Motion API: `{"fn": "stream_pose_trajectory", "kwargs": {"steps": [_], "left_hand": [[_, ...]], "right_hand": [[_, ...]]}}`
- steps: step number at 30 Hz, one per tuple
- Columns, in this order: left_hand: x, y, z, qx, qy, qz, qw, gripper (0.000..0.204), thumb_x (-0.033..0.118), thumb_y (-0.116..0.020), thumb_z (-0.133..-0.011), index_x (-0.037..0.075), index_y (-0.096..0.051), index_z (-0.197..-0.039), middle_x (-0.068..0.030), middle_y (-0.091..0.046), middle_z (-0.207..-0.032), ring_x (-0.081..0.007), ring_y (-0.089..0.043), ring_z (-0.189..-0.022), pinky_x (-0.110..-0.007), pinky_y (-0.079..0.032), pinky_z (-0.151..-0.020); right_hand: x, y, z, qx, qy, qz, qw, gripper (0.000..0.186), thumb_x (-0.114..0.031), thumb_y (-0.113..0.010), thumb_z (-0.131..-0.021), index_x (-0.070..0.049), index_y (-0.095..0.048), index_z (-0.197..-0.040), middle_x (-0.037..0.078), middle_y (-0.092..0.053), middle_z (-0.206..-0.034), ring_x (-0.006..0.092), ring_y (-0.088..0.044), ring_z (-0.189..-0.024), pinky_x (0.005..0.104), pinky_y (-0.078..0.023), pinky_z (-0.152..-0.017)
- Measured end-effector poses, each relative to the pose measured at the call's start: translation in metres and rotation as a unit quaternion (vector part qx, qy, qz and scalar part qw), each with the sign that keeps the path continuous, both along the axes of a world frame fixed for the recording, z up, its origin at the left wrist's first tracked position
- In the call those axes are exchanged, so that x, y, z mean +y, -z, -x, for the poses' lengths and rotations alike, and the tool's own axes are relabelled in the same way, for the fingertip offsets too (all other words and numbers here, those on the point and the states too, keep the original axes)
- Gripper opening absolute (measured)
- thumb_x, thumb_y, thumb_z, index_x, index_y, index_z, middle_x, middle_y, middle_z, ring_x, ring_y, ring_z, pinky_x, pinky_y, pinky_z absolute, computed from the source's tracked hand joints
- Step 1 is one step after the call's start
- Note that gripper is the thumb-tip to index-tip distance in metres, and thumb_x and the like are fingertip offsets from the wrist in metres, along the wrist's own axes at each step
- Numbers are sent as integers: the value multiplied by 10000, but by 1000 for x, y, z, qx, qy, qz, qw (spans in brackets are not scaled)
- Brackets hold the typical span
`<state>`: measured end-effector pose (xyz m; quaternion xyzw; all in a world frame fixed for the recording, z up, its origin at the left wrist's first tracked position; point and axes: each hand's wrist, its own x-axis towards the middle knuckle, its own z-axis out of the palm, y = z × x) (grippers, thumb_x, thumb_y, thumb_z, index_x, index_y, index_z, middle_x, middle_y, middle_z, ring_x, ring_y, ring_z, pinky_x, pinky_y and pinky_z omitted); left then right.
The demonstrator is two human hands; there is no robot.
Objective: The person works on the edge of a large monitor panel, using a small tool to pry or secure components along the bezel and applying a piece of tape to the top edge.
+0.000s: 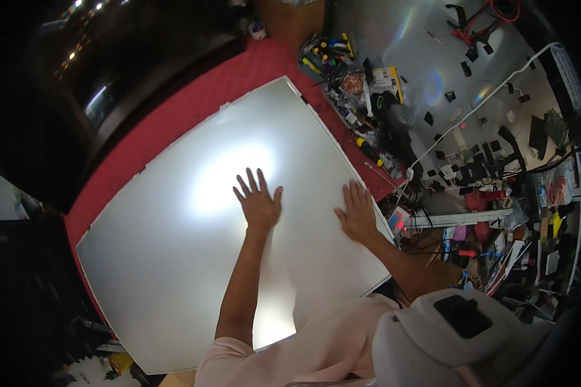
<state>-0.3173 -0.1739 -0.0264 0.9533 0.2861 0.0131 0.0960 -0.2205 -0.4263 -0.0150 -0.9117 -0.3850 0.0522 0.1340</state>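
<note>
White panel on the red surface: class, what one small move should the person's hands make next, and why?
Probably slide the left hand outward toward the left edge of the white panel: it is spread open over the middle, while the right hand is already near the right edge, so the left side seems unsupported by either hand.

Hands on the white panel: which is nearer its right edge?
The right hand, close to that edge of the white panel; the left hand lies nearer the middle.
</note>
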Motion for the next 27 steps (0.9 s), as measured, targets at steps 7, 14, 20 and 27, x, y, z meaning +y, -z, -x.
{"fn": "stream_pose_trajectory", "kwargs": {"steps": [7,14,20,27], "left_hand": [[-5,7,-95,-56,137,7,989,771,583,-409,-911,49,-297,-1456,-216,-216,-1523,-499,-120,-1390,-648,-76,-1091],[-9,9,-184,-63,134,11,989,796,573,-355,-930,-13,-242,-1455,-190,-219,-1529,-417,-132,-1417,-583,-73,-1125],[-2,7,-193,-42,141,11,989,784,554,-333,-939,-27,-228,-1454,-181,-218,-1531,-387,-136,-1424,-551,-79,-1139],[35,17,-209,-69,120,9,990,744,518,-366,-946,-35,-274,-1435,-195,-283,-1503,-389,-208,-1405,-562,-135,-1121]], "right_hand": [[-36,0,31,68,88,-41,993,632,-307,-530,-912,67,-329,-1380,269,-274,-1466,409,-253,-1365,536,-198,-1102],[-57,-8,14,187,163,-103,963,588,-246,-578,-892,62,-372,-1348,283,-405,-1347,446,-433,-1183,495,-369,-976],[-52,-5,-11,181,185,-126,958,491,-196,-612,-866,49,-466,-1265,258,-501,-1219,431,-488,-1086,484,-404,-923],[38,-9,-77,61,45,-202,976,445,-136,-624,-845,51,-492,-1227,243,-516,-1211,427,-499,-1094,497,-401,-931]]}}
